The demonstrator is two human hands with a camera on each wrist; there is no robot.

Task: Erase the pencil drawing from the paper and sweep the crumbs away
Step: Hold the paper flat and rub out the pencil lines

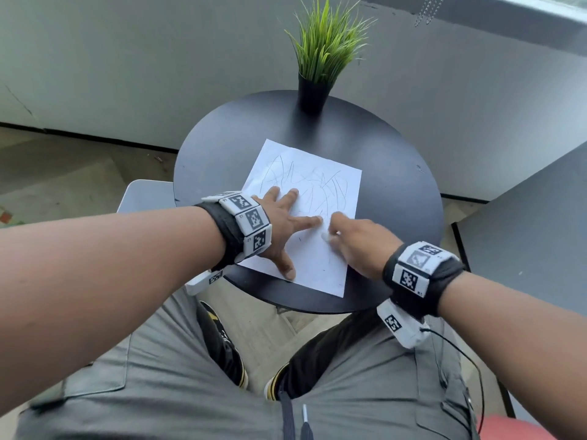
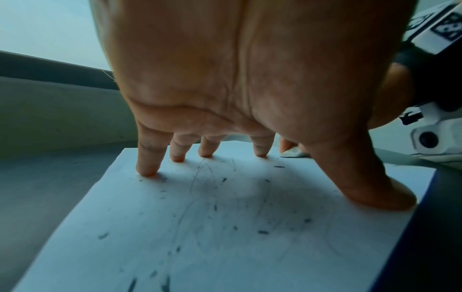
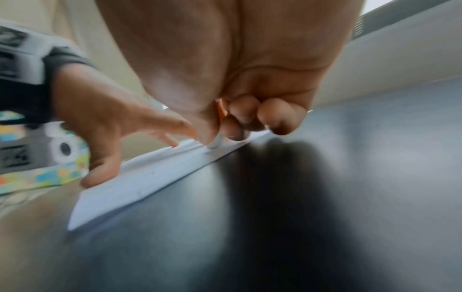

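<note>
A white sheet of paper with thin pencil scribbles lies on a round black table. My left hand lies on the sheet's near left part with fingers spread and straight, pressing it down. My right hand pinches a small white eraser whose tip touches the paper just right of the left index finger. In the right wrist view the eraser sits between thumb and curled fingers. Dark eraser crumbs are scattered over the paper under my left palm.
A black pot with green artificial grass stands at the table's far edge. A grey wall runs behind the table, and a grey surface lies to the right. My knees in grey trousers are below the table's near edge.
</note>
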